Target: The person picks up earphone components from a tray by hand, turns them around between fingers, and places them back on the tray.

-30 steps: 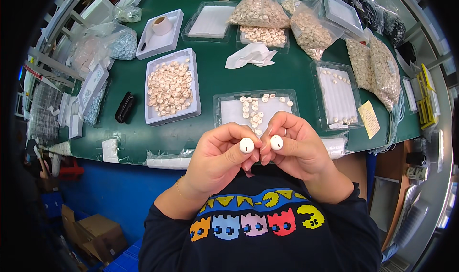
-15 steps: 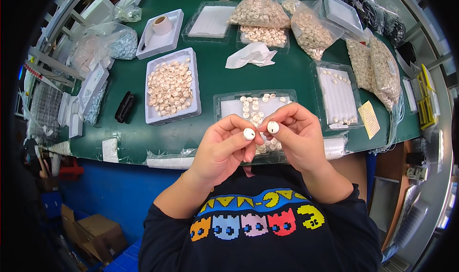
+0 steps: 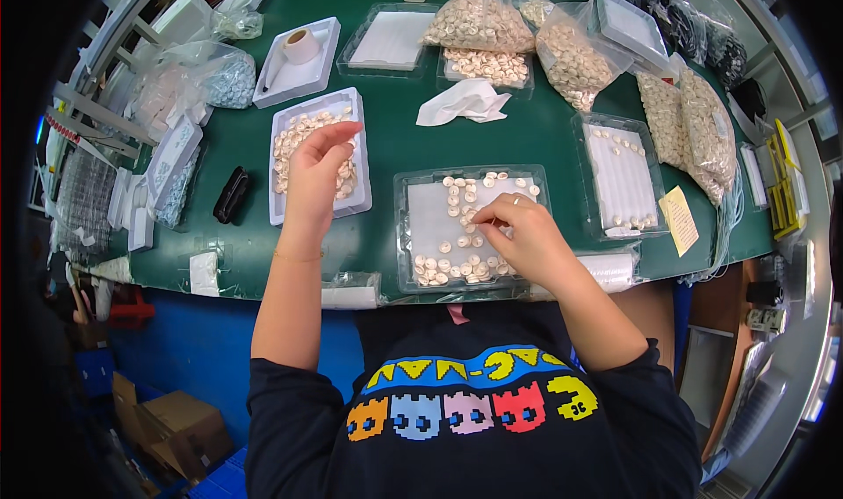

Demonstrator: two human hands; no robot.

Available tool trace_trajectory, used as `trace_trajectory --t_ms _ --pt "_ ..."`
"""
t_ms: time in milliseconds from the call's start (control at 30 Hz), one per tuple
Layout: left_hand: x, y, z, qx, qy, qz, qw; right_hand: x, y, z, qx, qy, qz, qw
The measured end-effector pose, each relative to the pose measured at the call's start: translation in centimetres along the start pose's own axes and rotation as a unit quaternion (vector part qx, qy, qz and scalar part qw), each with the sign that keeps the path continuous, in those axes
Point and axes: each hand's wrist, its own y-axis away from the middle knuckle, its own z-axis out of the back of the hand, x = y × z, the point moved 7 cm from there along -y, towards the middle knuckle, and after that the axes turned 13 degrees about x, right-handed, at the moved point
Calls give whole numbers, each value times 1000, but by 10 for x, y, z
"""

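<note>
My left hand (image 3: 322, 161) is raised over a white tray (image 3: 363, 192) heaped with small round cream-white parts (image 3: 294, 139). Its fingers stretch to the right, with a gap between them and the thumb, and no part shows in them. Over a clear plastic tray (image 3: 404, 236) with a white liner, my right hand (image 3: 518, 227) is closed in a pinch. A small round white part (image 3: 472, 228) is at those fingertips, partly hidden by them. Similar parts stand in short rows in this tray, and several more (image 3: 448, 271) lie loosely along its near side.
At right is another lined tray (image 3: 623, 183) with a few parts, beside a paper tag (image 3: 678, 222). Bags of parts (image 3: 479, 21) stand at the back. A crumpled tissue (image 3: 463, 102), a black case (image 3: 231, 195) and a tray with a tape roll (image 3: 300, 47) lie on the green table.
My hands, together at the middle with a round white part in each, have separated. The left has moved left over the heaped tray and opened; the right has come down over the lined tray.
</note>
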Motion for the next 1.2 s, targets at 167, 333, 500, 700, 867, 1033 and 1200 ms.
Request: trace_trajectory --t_ms 167,333,500,700,867,1033,1200 --pt "-13 9 -41 92 -349 -44 932 -19 2 -20 64 61 -47 995" --pt "27 55 -115 340 -484 -33 806 -23 2 -27 72 88 -43 993" --pt "38 61 -122 364 -488 -16 793 -24 2 -29 75 94 -25 992" --pt "9 54 -115 282 -298 1 912 -13 3 -7 30 42 -51 997" --pt "-14 63 -111 212 129 64 967 25 5 20 -20 -113 -3 993" --pt "-37 77 -116 216 208 78 951 61 12 39 -52 -145 109 982" --pt "-55 83 -116 211 155 16 965 86 21 45 -71 -141 181 971"
